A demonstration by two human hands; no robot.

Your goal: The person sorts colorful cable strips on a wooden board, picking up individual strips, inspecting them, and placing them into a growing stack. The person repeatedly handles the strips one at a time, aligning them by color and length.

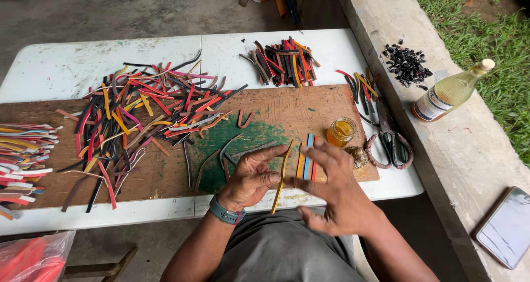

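- I see my left hand (251,178) pinching a long thin yellow rubber strip (282,174), near edge of brown wood board (165,177).
- Right hand (331,188) open, fingers spread, just right of strip.
- Small glass jar w/ yellow liquid (341,132) far right.

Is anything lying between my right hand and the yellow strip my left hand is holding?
Nothing visible does. The right hand is already beside the long yellow rubber strip, which the left hand holds upright over the table edge.
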